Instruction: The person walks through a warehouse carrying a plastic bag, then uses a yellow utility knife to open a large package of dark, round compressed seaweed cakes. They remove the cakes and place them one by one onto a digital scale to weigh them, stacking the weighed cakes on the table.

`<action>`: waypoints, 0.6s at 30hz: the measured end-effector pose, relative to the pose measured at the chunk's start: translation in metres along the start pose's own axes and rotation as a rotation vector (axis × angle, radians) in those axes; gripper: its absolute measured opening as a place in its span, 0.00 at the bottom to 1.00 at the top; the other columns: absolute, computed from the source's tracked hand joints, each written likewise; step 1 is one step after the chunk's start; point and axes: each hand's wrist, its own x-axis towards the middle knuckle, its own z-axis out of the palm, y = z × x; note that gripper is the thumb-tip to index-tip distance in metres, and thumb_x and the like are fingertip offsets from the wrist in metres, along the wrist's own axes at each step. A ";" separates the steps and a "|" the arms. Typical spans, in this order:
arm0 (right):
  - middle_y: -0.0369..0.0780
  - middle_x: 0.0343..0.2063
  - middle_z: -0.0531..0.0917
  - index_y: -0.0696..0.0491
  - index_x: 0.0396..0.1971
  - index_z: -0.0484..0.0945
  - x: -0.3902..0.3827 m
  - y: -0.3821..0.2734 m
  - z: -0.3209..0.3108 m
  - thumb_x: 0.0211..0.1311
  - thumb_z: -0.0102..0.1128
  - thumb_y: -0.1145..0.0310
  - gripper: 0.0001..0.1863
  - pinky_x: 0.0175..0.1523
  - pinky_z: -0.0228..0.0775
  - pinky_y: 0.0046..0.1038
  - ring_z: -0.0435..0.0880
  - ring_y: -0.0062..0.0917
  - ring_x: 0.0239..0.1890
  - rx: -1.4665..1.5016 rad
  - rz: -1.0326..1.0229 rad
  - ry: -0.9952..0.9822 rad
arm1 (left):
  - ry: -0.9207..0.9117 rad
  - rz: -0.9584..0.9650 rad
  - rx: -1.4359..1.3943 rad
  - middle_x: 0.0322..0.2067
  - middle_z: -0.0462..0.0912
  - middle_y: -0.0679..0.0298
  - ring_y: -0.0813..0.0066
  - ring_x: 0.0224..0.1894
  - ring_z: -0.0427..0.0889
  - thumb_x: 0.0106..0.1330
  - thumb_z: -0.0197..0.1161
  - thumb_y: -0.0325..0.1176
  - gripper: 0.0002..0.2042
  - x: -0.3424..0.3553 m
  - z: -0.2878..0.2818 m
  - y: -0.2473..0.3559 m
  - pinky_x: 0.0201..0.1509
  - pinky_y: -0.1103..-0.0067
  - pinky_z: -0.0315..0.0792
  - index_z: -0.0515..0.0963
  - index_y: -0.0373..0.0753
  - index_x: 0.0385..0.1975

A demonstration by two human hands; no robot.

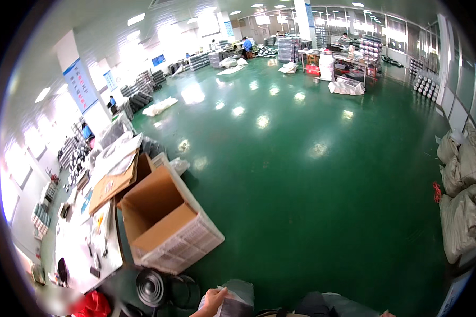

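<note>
At the lower edge, my left hand [213, 301] is closed on a clear plastic bag [241, 291], which has something dark inside. Only a sliver of my right hand [387, 314] shows at the bottom right, its fingers mostly cut off by the picture's edge. Between the hands lies a dark bundle [309, 305], with another piece of clear plastic [344, 304] to its right, close to the right hand. Whether the right hand touches that plastic cannot be made out.
A black round fan [151, 287] stands left of my left hand. Beyond it sits a white crate [177, 248] lined with cardboard, beside a cluttered white table [79, 264]. Stuffed sacks [460, 222] line the right wall. Several people work far back across the green floor [312, 201].
</note>
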 end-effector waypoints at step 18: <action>0.36 0.05 0.66 0.56 0.11 0.66 0.623 -0.424 0.296 0.59 0.43 0.61 0.20 0.10 0.58 0.22 0.64 0.20 0.05 0.074 -0.029 -0.111 | 0.124 -0.153 0.285 0.32 0.80 0.57 0.63 0.39 0.77 0.53 0.53 0.56 0.24 0.510 0.217 0.513 0.45 0.73 0.66 0.77 0.38 0.34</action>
